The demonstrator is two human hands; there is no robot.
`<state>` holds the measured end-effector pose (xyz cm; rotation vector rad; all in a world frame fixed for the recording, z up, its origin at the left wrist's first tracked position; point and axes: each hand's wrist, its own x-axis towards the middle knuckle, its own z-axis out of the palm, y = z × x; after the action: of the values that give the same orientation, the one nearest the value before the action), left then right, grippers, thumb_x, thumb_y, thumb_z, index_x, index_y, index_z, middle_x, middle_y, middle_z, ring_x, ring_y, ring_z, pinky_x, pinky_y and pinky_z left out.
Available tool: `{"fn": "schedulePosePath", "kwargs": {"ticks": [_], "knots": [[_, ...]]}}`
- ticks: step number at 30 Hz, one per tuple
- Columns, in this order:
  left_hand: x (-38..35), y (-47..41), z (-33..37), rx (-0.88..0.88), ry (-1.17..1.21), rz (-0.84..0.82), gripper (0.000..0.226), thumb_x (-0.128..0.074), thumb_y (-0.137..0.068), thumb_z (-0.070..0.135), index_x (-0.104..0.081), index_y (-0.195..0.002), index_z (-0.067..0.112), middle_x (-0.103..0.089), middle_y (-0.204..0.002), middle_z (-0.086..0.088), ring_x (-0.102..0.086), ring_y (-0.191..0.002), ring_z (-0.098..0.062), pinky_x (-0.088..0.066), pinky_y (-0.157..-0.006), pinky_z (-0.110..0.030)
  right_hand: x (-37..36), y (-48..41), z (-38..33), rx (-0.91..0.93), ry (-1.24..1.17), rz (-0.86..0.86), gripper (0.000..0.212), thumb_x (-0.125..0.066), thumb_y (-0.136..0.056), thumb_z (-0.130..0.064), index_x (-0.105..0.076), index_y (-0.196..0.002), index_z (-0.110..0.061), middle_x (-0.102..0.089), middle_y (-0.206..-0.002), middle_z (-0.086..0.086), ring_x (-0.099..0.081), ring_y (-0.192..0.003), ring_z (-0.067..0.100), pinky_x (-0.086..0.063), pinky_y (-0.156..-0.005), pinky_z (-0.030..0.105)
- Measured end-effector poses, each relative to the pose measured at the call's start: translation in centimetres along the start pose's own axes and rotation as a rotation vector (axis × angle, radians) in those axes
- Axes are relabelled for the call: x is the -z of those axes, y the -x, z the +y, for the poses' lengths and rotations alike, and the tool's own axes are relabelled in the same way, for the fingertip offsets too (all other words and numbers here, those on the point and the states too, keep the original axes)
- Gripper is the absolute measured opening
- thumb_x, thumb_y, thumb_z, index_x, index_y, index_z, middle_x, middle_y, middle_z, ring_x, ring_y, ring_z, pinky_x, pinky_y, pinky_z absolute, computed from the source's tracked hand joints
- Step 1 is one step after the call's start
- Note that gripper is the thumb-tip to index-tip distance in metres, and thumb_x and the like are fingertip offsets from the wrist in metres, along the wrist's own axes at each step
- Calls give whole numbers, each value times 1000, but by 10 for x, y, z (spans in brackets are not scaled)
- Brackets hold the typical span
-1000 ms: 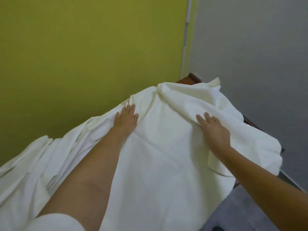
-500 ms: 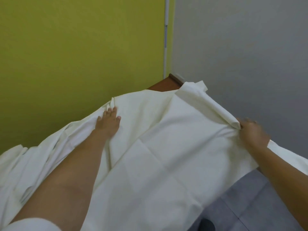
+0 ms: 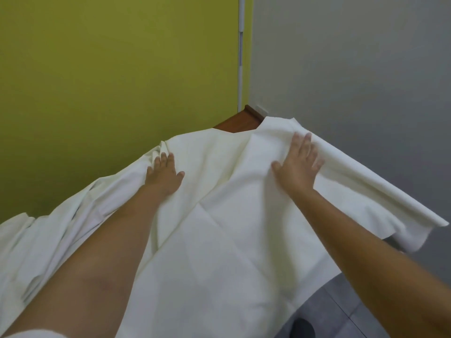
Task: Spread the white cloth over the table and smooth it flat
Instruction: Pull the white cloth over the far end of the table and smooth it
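The white cloth (image 3: 219, 228) already lies over most of the table (image 3: 240, 120), and only the far wooden corner is bare, so I judge that the smoothing step is in hand. The left hand (image 3: 163, 175) presses flat, with straight fingers, beside the wrinkles at the yellow-green wall (image 3: 109, 81). The right hand (image 3: 299, 164) rests open and spread on a raised fold near the far corner; the two hands are well apart and grip nothing. The next move probably calls for pushing the cloth to the bare corner and opening the doubled edge (image 3: 366, 189) on the right side. The table edges are hidden under the cloth, the right fingers are blurred, and a dark thing (image 3: 301, 329) on the floor is cut off.
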<state>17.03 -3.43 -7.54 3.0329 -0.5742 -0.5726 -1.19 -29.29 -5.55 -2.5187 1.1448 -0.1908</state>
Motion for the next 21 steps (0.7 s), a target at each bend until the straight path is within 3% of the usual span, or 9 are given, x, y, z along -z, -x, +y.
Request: {"fn": "schedulePosePath", "kwargs": {"ticks": [2,5,8,11,16,21], "knots": [[-2,1,-5,8,-9,-22,67,-29,-101,37,7,-152,13,12,-160,-6,9,-148,-23,-3,-119,-48,-7,-16,22,-130,2,-29,86,-52,-89,-39,3,-151,-19,5,-160,6,0,-146,31,1,-114,60],[-10,2,-10,16,1,-41,64,-27,-102,34,9,-152,15,13,-160,-4,8,-148,-22,-3,-118,-48,-5,-25,62,-257,29,33,78,-52,-88,-45,-15,-150,-14,-23,-154,11,-20,-139,34,-9,-112,56],[-18,3,-9,21,15,-42,64,-27,-102,33,9,-152,15,13,-160,-5,6,-148,-22,-4,-119,-48,-2,-24,93,-271,59,111,42,-50,-89,-32,-52,-126,-12,-51,-129,17,-39,-121,35,-29,-99,47],[-20,1,-4,34,12,-9,65,-28,-102,31,8,-152,13,11,-161,-6,5,-148,-24,-4,-119,-48,2,-21,111,-217,39,201,21,-52,-90,-23,-64,-102,-12,-60,-108,13,-46,-108,34,-31,-88,41],[-19,-3,4,49,-22,129,69,-33,-100,37,4,-152,10,8,-161,-8,5,-148,-24,-1,-118,-48,6,-5,148,-129,49,323,20,-53,-90,-23,-71,-95,-15,-66,-94,10,-50,-98,32,-28,-87,39],[-20,-8,12,46,-21,49,69,-32,-101,37,6,-152,11,7,-161,-8,7,-148,-25,-2,-118,-48,18,26,206,-102,90,378,29,-48,-83,-22,-75,-92,-15,-72,-84,14,-59,-89,34,-29,-91,41]]}}
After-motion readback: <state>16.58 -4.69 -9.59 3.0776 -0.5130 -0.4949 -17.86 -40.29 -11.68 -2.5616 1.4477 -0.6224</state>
